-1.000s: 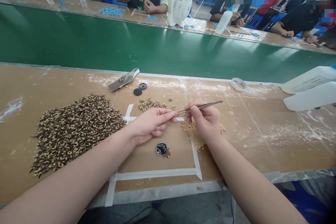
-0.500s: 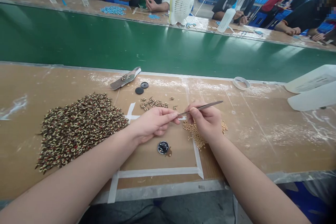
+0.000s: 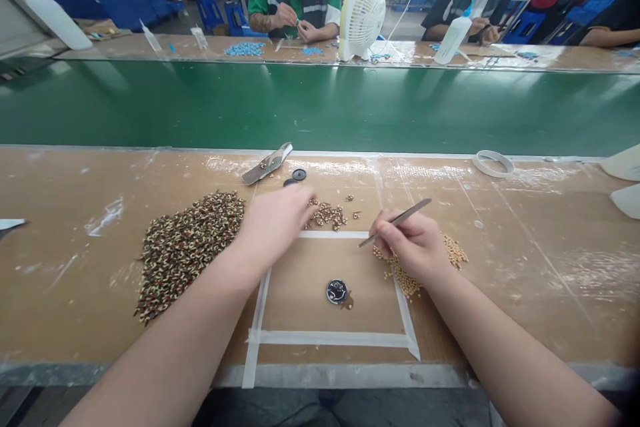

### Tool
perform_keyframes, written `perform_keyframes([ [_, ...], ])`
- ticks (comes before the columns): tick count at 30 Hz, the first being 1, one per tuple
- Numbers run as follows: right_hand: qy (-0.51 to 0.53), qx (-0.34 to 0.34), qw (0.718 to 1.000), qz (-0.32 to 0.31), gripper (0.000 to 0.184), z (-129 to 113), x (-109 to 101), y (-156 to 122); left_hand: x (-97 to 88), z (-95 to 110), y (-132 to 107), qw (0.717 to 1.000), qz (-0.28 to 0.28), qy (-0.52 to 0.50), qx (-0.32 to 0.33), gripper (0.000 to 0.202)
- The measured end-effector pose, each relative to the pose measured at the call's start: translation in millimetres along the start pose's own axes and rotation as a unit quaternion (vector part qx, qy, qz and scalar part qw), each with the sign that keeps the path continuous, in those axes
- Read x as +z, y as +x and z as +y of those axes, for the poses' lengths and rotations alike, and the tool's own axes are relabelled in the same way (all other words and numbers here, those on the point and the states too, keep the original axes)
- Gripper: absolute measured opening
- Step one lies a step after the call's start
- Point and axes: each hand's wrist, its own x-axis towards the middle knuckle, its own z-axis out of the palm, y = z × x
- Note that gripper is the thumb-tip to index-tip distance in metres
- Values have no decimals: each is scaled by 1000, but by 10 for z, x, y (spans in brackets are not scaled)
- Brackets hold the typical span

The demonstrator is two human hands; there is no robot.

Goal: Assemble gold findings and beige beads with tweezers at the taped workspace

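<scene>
- The right hand (image 3: 417,250) pinches a pair of metal tweezers (image 3: 395,221) between thumb and fingers, the thin shaft slanting up to the right and the tips pointing down-left over the taped square (image 3: 330,337)
- The heel of that hand lies on a small heap of pale round beads (image 3: 455,250) spread across the right tape line
- The left hand (image 3: 275,223) reaches forward, palm down, fingers loosely together, its fingertips at a little cluster of small brown-and-cream parts (image 3: 327,213) just beyond the square's far edge — whether it grips one I cannot tell
- Left of that arm lies a big pile of dark, cream and red pieces (image 3: 187,247) on the brown worktop (image 3: 75,280)
- Inside the square, between the two hands and nearer the person, sits a small round black-and-silver disc (image 3: 337,291)
- Beyond the left hand: a black round cap (image 3: 299,175) and a flat metal scraper (image 3: 267,163)
- A ring of tape (image 3: 493,163) lies far right, near the green conveyor belt (image 3: 320,107)
- Across the belt — a white fan (image 3: 363,10) and other people at work
</scene>
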Motion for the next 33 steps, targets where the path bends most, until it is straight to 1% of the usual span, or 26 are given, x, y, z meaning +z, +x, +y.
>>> perform_keyframes([
  [1,8,3,1000,-29,27,6,10,-2,-88,-114,7,995,15,95,-36,27],
  [2,14,3,998,-58,26,7,19,-5,-168,-230,18,985,8,159,-71,29],
  [3,16,-1,996,-88,25,4,28,-7,-237,-344,32,974,-3,197,-110,29],
  [5,13,-8,990,-141,23,-17,45,-10,-328,-538,69,958,-11,231,-168,29],
  [7,10,-10,983,-183,21,-48,64,-10,-359,-661,108,947,-38,245,-204,27],
  [8,13,-9,980,-201,21,-63,74,-9,-359,-693,123,944,-49,249,-211,27],
  [10,23,-6,973,-230,20,-86,97,-6,-352,-708,143,940,-63,250,-222,27],
  [13,33,-11,966,-256,21,-88,128,-6,-356,-672,143,941,-66,241,-229,24],
  [19,44,-7,961,-274,20,-56,154,-32,-383,-647,122,944,-68,223,-233,22],
  [23,48,-15,960,-276,19,-57,171,-32,-393,-660,113,944,-57,232,-229,26],
  [25,44,-20,958,-282,19,-56,180,-28,-407,-650,103,942,-61,239,-227,30],
  [29,39,-20,955,-294,18,-51,196,-25,-430,-598,91,937,-81,249,-232,28],
  [33,47,-17,959,-279,21,-60,192,-27,-421,-569,99,940,-84,241,-228,27],
])
